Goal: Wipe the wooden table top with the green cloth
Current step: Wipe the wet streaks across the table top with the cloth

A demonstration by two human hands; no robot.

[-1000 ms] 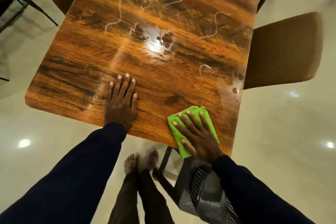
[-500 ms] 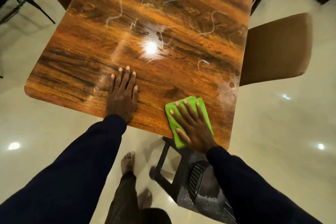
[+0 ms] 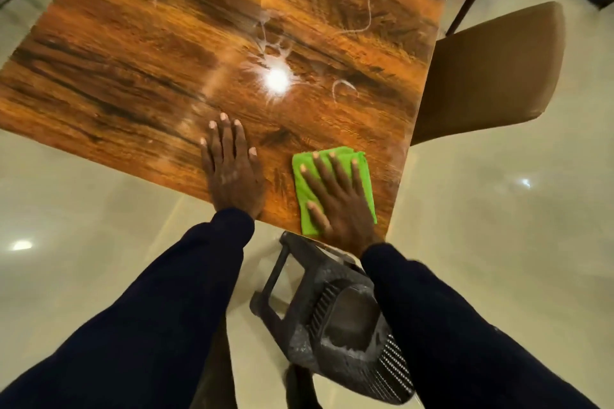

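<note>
folded green cloth (image 3: pixel 332 189) flat on glossy wooden table (image 3: pixel 133 76), near edge

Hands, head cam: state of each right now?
Left hand: open, flat on the wooden table top, holding nothing.
Right hand: open, fingers spread, pressing the green cloth flat onto the table near its edge; not gripping it.

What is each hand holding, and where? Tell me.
Nothing is gripped. The right hand presses flat on top of the green cloth; the left hand lies flat on the table.
</note>
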